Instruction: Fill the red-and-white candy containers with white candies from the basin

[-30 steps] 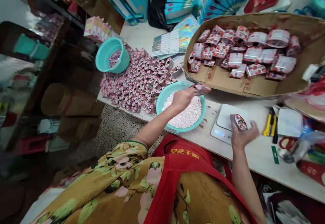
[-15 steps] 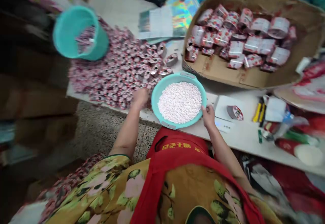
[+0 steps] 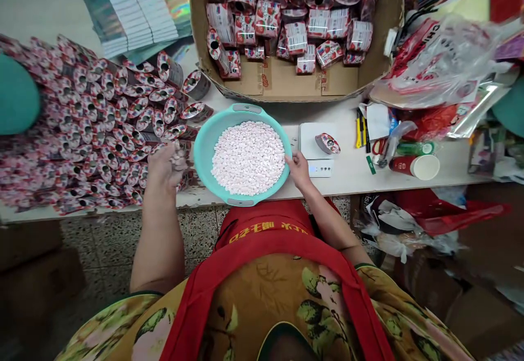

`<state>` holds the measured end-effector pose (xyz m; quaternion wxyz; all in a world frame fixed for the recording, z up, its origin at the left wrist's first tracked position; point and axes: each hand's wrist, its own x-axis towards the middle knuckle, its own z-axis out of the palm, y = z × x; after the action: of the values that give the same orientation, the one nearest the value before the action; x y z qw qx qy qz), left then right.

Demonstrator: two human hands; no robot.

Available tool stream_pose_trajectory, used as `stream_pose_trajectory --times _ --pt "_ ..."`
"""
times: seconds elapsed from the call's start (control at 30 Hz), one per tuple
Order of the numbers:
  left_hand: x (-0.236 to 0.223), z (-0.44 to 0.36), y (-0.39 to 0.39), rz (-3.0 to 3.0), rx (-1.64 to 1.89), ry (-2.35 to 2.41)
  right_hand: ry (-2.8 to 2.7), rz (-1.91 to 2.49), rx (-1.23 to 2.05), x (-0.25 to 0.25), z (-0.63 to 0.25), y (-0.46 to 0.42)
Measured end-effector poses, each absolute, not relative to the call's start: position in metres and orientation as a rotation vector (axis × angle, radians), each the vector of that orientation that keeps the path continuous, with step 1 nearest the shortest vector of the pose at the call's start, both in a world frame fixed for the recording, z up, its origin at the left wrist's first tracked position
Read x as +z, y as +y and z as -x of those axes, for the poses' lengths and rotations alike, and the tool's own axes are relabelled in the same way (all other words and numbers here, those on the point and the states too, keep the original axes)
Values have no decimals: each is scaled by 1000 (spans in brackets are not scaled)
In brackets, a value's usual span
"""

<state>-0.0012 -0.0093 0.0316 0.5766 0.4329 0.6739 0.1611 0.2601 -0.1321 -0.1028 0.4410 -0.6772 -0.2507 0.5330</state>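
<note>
"Turquoise round plastic bowl (image 3: 202, 151), between both hands, handles at near and far ends. Nearer which?"

"Right hand (image 3: 298, 169), pinching the right rim. Left hand (image 3: 162, 166) just off the left rim, fingers curled; blurred, so cannot tell if holding anything."

"And looks?"

"Upright, heaped with small pinkish-white tablets (image 3: 249, 158). To the right, flat white scale (image 3: 306, 137) under red-and-white oval packet (image 3: 327, 143)."

On the table (image 3: 352, 180), a heap of packs (image 3: 102, 115) lies left of the bowl (image 3: 203, 151) of bits (image 3: 249, 156). A scale (image 3: 309, 137) with one pack (image 3: 327, 143) on it is to the right, and a box (image 3: 286, 83) of other packs (image 3: 297, 36) is behind.
</note>
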Motion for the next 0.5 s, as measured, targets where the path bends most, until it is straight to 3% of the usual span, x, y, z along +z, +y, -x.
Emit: stream_pose_trajectory --times 0.1,0.2,0.3,0.4,0.5 --pt "19 -16 -12 -906 461 1529 -732 1736 1275 -91 -277 -137" --pt "1 -62 -18 -921 467 1438 -854 1890 913 -78 -307 -150" --pt "-19 -144 -30 -1412 323 1220 -740 2005 587 -74 -345 -171" --pt "-36 -231 -40 -2064 39 892 -592 2086 465 -76 -377 -191" --pt "-45 -287 -40 -2305 -125 728 -588 2134 403 -71 -399 -193"
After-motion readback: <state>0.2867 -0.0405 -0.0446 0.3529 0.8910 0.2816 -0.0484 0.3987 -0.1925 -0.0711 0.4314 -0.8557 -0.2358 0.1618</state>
